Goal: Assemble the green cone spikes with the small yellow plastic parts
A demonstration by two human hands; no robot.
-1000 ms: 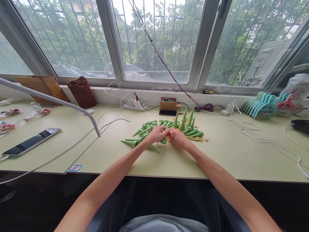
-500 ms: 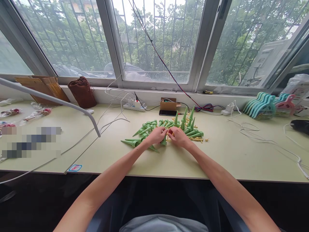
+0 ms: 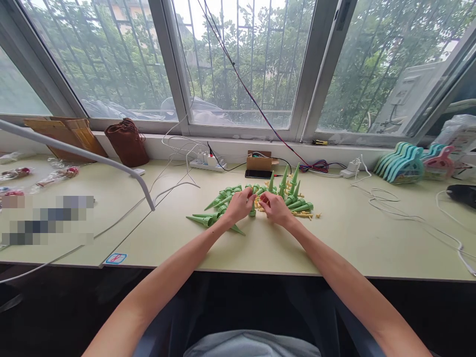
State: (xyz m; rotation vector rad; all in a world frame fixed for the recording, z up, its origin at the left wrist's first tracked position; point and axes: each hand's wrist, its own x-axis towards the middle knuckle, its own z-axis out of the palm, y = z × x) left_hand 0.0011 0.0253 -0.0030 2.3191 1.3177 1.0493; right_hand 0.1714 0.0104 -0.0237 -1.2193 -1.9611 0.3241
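Observation:
Green pointed plastic watering spikes (image 3: 295, 204) with ribbed collars lie in a loose arc on the table, and several stand upright with tips raised. My left hand (image 3: 241, 204) is closed round one green spike (image 3: 253, 212), its collar end showing below the fingers. Close by on the right, my right hand (image 3: 275, 208) has its thumb and fingers pinched together; whatever sits between them is too small to make out. Small yellow plastic stems (image 3: 303, 214) are scattered behind and beside the right hand. More spikes (image 3: 204, 219) lie left of the left wrist.
Behind the spikes are a small cardboard box (image 3: 259, 161) and a black phone (image 3: 259, 174). A power strip (image 3: 208, 162) with white cables stands to their left. Teal hangers (image 3: 401, 163) are at the right. A grey curved tube (image 3: 92, 157) crosses the left side.
My hands have drawn slightly apart. The left has risen a little with the spike, and the right has shifted slightly from it.

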